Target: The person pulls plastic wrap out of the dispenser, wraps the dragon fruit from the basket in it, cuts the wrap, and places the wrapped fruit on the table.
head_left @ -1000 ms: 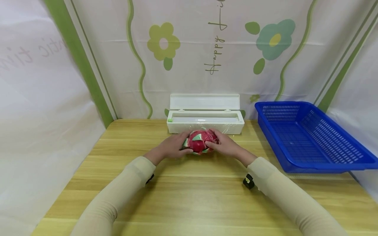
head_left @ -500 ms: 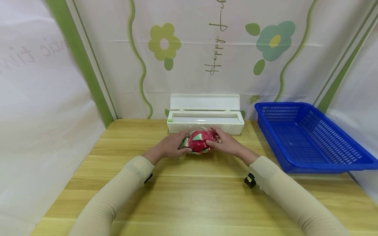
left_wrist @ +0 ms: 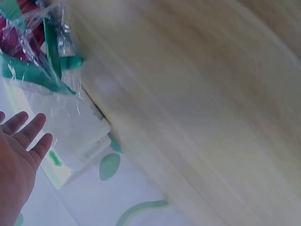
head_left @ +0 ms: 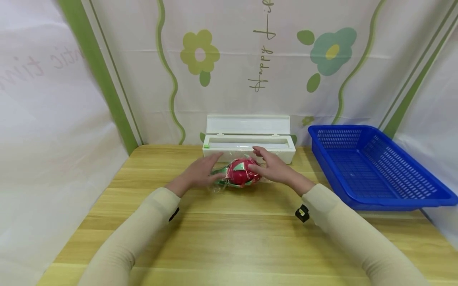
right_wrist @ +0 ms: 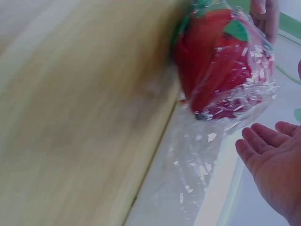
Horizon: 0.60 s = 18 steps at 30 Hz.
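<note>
A red dragon fruit (head_left: 240,174) with green scales lies on the wooden table, wrapped in clear cling film. Its green tips point left, and film spreads loosely past them in the left wrist view. My left hand (head_left: 196,173) is spread just left of these tips, fingers extended. To the right, my right hand (head_left: 277,169) has its fingers relaxed, the thumb overlapping the fruit's right side in the head view. In the right wrist view, a gap shows between the right fingertips and the wrapped dragon fruit (right_wrist: 214,61). A loose film tail (right_wrist: 188,174) hangs from it.
Right behind the fruit stands a long white cling film box (head_left: 212,154), its lid (head_left: 248,124) raised and a small green piece at its left end. A blue plastic basket (head_left: 343,186) sits at the back right. A patterned cloth (head_left: 229,95) hangs behind the table.
Both hands have loosened from the dragon fruit. The left hand has moved left, uncovering the green tips and film; the right fingers have lifted and spread. The fruit stays in place.
</note>
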Tool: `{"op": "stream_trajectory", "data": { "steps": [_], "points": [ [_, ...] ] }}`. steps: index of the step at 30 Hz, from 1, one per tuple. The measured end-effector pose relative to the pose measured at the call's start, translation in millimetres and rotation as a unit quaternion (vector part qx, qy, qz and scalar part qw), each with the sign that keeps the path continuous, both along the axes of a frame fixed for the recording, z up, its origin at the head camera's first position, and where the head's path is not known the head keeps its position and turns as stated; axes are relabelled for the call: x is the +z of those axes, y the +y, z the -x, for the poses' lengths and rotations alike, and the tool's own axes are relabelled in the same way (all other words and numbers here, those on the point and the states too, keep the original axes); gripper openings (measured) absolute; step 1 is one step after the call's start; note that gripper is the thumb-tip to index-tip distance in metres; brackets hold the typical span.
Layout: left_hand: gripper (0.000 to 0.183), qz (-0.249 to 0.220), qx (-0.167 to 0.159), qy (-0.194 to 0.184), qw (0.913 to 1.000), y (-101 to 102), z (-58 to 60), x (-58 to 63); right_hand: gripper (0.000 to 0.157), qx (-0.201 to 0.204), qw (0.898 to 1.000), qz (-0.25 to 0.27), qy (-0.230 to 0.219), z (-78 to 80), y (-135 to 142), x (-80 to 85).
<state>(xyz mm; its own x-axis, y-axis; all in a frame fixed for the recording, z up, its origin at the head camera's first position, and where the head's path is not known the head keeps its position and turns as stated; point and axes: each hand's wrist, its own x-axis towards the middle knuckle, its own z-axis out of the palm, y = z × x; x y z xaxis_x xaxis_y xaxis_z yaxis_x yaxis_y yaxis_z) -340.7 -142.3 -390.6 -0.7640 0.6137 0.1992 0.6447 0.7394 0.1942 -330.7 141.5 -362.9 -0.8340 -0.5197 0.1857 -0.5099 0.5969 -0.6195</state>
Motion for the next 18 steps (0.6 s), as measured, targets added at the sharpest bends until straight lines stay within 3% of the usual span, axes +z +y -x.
{"op": "stream_trajectory", "data": {
  "steps": [5, 13, 18],
  "points": [
    [0.077, -0.018, 0.013, 0.008, 0.9997, -8.7, 0.9, 4.4, 0.068, -0.009, 0.999, -0.007, 0.036, 3.5, -8.9, 12.9],
    [0.072, -0.062, 0.073, 0.033, 0.9949, -20.7, 6.5, 1.5, 0.066, -0.042, 0.998, -0.027, 0.049, 8.6, -28.9, 28.5],
    [0.076, -0.102, 0.121, 0.037, 0.9868, -26.5, 12.9, -1.2, 0.067, -0.057, 0.994, -0.056, 0.071, 13.5, -45.9, 34.6]
  ]
}}
